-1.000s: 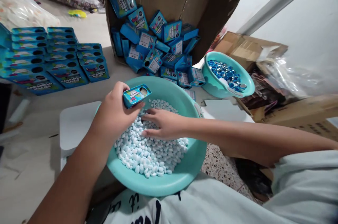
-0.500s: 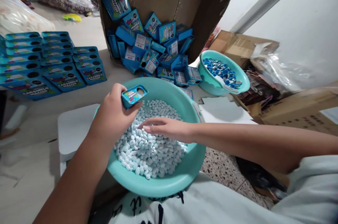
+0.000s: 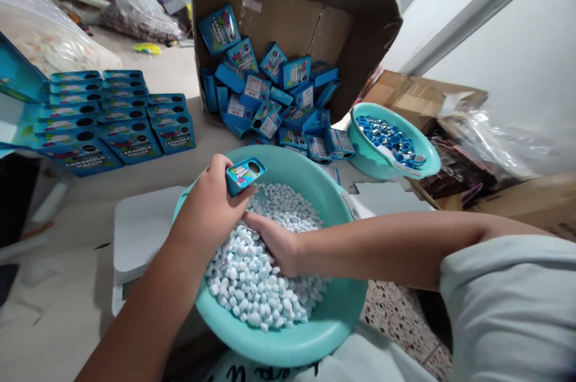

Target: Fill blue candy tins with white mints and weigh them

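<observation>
A small blue box [image 3: 245, 174] with a dark round hole in its top is gripped by my left hand [image 3: 216, 196], above the left rim of a large teal basin [image 3: 315, 343]. White candies [image 3: 256, 286] are heaped inside the basin. My right hand [image 3: 276, 241] is sunk among them, palm partly visible, with its lower fingers buried, so what it holds is hidden. Rows of similar blue boxes [image 3: 130, 142] stand at the left. More blue boxes [image 3: 270, 118] lie loose in and in front of a tipped cardboard box [image 3: 288, 16].
A smaller teal basin [image 3: 373, 163] holding blue and silver pieces stands at the right. Beside the large basin is a white device [image 3: 139, 232]. Plastic bags [image 3: 135, 10] lie at the back left, and cardboard boxes [image 3: 405, 94] at the right.
My right hand has turned and pushed deeper into the candies. My left hand still holds the blue box. The whole view has shifted, with things appearing further right and lower.
</observation>
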Tool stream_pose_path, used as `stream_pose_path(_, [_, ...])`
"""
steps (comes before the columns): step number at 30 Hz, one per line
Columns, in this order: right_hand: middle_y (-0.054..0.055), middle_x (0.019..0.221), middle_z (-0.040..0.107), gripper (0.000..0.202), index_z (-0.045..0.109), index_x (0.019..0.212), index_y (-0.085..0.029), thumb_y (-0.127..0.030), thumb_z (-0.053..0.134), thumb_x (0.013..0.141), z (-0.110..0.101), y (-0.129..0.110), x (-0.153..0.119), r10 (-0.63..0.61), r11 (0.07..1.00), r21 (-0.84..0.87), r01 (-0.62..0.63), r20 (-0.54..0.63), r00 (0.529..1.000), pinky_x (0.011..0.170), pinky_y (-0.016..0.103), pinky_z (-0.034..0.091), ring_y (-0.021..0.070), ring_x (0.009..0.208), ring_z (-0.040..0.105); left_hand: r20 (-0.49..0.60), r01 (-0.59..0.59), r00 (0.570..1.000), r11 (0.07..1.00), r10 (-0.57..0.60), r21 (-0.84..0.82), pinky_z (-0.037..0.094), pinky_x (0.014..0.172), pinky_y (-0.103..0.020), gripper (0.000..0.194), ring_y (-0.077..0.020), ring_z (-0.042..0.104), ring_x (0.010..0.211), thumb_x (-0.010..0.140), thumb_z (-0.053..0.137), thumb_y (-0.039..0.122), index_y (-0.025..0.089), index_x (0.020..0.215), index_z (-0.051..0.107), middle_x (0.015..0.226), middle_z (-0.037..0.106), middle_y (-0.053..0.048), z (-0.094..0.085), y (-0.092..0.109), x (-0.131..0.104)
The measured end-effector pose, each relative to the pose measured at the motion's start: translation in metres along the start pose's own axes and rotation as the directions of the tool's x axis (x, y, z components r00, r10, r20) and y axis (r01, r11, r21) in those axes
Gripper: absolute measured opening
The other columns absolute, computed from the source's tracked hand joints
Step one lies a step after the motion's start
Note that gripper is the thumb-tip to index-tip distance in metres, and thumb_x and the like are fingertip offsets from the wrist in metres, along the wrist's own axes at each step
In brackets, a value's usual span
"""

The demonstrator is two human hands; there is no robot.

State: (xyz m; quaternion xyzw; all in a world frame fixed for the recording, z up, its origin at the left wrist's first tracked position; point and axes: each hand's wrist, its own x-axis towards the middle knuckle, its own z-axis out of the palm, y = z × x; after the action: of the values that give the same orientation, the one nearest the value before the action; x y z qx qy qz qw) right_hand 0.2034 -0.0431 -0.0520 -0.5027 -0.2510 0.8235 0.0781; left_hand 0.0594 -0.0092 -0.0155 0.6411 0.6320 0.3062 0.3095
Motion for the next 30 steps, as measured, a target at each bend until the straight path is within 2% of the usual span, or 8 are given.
stream_pose_path(3, [0.005, 0.101, 0.080, 0.064, 0.071, 0.117, -0.027, -0.074, 0.036, 0.092, 0.012, -0.004, 0.011, 0.061, 0.981, 0.184, -0.067, 0.039, 0.997, 0.101, 0.052, 0.053, 0.0282, 0.102, 0.075, 0.008, -0.003, 1.000, 0.999, 0.004, -0.033, 0.045, 0.065, -0.032, 0.035, -0.0284, 0.069, 0.086, 0.080, 0.073, 0.035, 0.024, 0.103, 0.049, 0.091, 0.069, -0.004, -0.001, -0.004, 0.002])
stream_pose_path(6, [0.005, 0.103, 0.080, 0.060, 0.071, 0.120, -0.027, -0.070, 0.039, 0.092, 0.017, -0.008, 0.018, 0.052, 0.955, 0.290, -0.062, 0.045, 0.998, 0.102, 0.050, 0.052, 0.0272, 0.105, 0.075, -0.002, -0.011, 1.000, 0.998, 0.011, -0.060, 0.046, 0.066, -0.032, 0.037, -0.0283, 0.069, 0.088, 0.078, 0.074, 0.037, 0.024, 0.102, 0.049, 0.093, 0.069, -0.004, -0.005, -0.006, 0.003])
stream_pose_path(10, [0.006, 0.102, 0.080, 0.058, 0.072, 0.118, -0.025, -0.066, 0.041, 0.092, 0.017, -0.013, 0.020, 0.078, 0.928, 0.360, -0.095, 0.062, 0.995, 0.101, 0.049, 0.053, 0.0276, 0.101, 0.076, 0.008, -0.003, 1.000, 0.998, 0.003, -0.056, 0.045, 0.065, -0.031, 0.036, -0.0273, 0.069, 0.087, 0.076, 0.074, 0.036, 0.024, 0.100, 0.050, 0.093, 0.069, -0.004, -0.009, -0.004, 0.003])
stream_pose_path(13, [0.006, 0.096, 0.080, 0.053, 0.073, 0.111, -0.023, -0.061, 0.042, 0.092, 0.014, -0.018, 0.014, 0.072, 0.921, 0.384, -0.067, 0.002, 0.997, 0.096, 0.047, 0.056, 0.0266, 0.092, 0.077, 0.003, 0.000, 1.000, 0.997, 0.000, -0.082, 0.046, 0.065, -0.031, 0.037, -0.0264, 0.069, 0.086, 0.075, 0.074, 0.037, 0.024, 0.100, 0.050, 0.091, 0.070, -0.003, -0.011, -0.003, 0.002])
stream_pose_path(19, [0.007, 0.079, 0.076, 0.040, 0.067, 0.102, -0.017, -0.046, 0.040, 0.096, -0.001, -0.033, -0.013, -0.093, 0.879, 0.463, 0.115, -0.070, 0.993, 0.074, 0.039, 0.061, 0.0220, 0.066, 0.074, -0.064, -0.035, 0.998, 0.989, 0.025, -0.145, 0.048, 0.065, -0.031, 0.041, -0.0269, 0.071, 0.085, 0.076, 0.073, 0.045, 0.024, 0.104, 0.053, 0.091, 0.072, -0.004, -0.010, -0.009, 0.000])
stream_pose_path(23, [0.005, 0.073, 0.072, 0.033, 0.061, 0.097, -0.018, -0.043, 0.040, 0.099, -0.007, -0.044, -0.030, -0.225, 0.822, 0.502, 0.270, -0.149, 0.963, 0.050, 0.026, 0.053, 0.0179, 0.056, 0.067, -0.101, -0.085, 0.992, 0.987, 0.071, -0.140, 0.050, 0.071, -0.033, 0.046, -0.0285, 0.072, 0.094, 0.077, 0.072, 0.048, 0.024, 0.113, 0.056, 0.104, 0.073, -0.007, -0.010, -0.012, -0.003])
stream_pose_path(25, [0.004, 0.072, 0.070, 0.030, 0.058, 0.089, -0.020, -0.042, 0.041, 0.099, -0.004, -0.053, -0.038, -0.279, 0.787, 0.515, 0.341, -0.197, 0.940, 0.045, 0.022, 0.048, 0.0166, 0.056, 0.067, -0.073, -0.083, 0.994, 0.992, 0.077, -0.092, 0.050, 0.070, -0.033, 0.043, -0.0289, 0.072, 0.094, 0.076, 0.072, 0.048, 0.024, 0.110, 0.058, 0.103, 0.073, -0.007, -0.011, -0.010, -0.006])
stream_pose_path(30, [0.004, 0.072, 0.069, 0.032, 0.053, 0.079, -0.021, -0.043, 0.042, 0.100, 0.009, -0.083, -0.053, -0.459, 0.635, 0.578, 0.513, -0.252, 0.852, 0.046, 0.020, 0.047, 0.0161, 0.063, 0.068, 0.023, -0.045, 0.999, 0.999, 0.045, -0.026, 0.048, 0.066, -0.030, 0.036, -0.0268, 0.070, 0.090, 0.079, 0.068, 0.046, 0.024, 0.107, 0.061, 0.100, 0.073, -0.005, -0.014, -0.003, -0.012])
